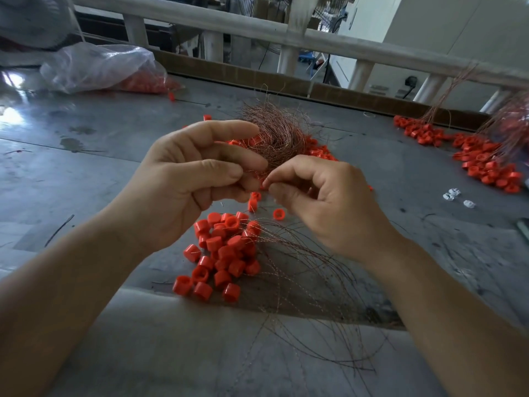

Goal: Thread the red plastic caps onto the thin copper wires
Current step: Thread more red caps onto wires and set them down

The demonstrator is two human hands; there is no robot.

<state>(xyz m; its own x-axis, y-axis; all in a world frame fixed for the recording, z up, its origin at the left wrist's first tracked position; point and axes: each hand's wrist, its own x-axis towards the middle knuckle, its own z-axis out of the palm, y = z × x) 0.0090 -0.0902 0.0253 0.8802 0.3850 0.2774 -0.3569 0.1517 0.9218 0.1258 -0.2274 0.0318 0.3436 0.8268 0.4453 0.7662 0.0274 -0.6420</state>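
Both your hands are up over the grey worktop (86,144), tips meeting in the middle; your left hand (189,181) has thumb and fingers (223,171) pinched on a wire strand (249,168) that runs from the copper tangle (274,133) just behind; your right hand (326,207) curls in, forefinger and thumb nipped tight on what looks like a red cap (262,185), though only a sliver of red shows between the tips, so I can't swear to it; the two pinches are almost touching. Just below them, two more caps (253,200) sit one over the other; whether they hang on a wire or lie on the worktop I cannot tell; a single loose cap (278,214) lies beside them. Nearer you, the heap of red caps (223,253) lies between your wrists, with thin wires (309,282) fanning from it toward your right forearm. Far right, a spread of capped wires (483,161); near it, small white pieces (455,194); far left, a clear plastic bag (94,64) with red caps inside, below the pale railing (257,30).
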